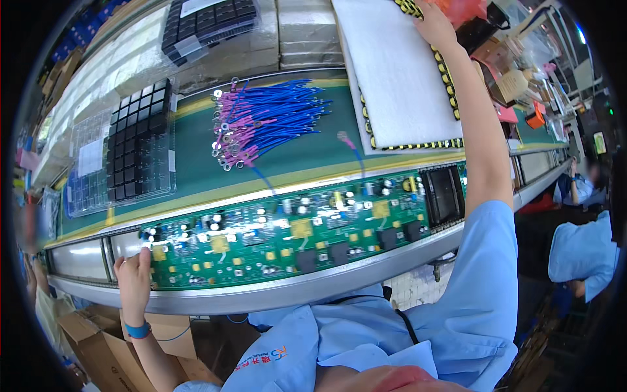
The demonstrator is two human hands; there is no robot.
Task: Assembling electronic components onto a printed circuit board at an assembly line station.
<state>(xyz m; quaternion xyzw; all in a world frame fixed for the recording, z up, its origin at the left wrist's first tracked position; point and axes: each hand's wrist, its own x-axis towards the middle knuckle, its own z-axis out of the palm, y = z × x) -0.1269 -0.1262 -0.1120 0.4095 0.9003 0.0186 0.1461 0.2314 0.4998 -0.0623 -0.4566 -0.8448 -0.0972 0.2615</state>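
Note:
A long green circuit board panel (261, 251), filled with small parts, lies along the metal rail in front of me. At its left end my left hand (134, 277) is closed on the board's edge, a blue band around the wrist. My right arm stretches to the far right, where my right hand (436, 29) is at a row of yellow-and-black components (408, 6) on a white foam sheet (401, 78). The picture's upper edge cuts off part of that hand's fingers. Two blue wires (358, 160) with pink-sleeved ring terminals rise from the board.
Behind the board, a pile of blue wires (287, 114) with ring terminals lies on the green mat (192, 130). Clear trays of black square parts (137, 140) stand left and far back. Cardboard boxes (108, 346) sit below the rail. Another person's blue sleeve (581, 251) shows at right.

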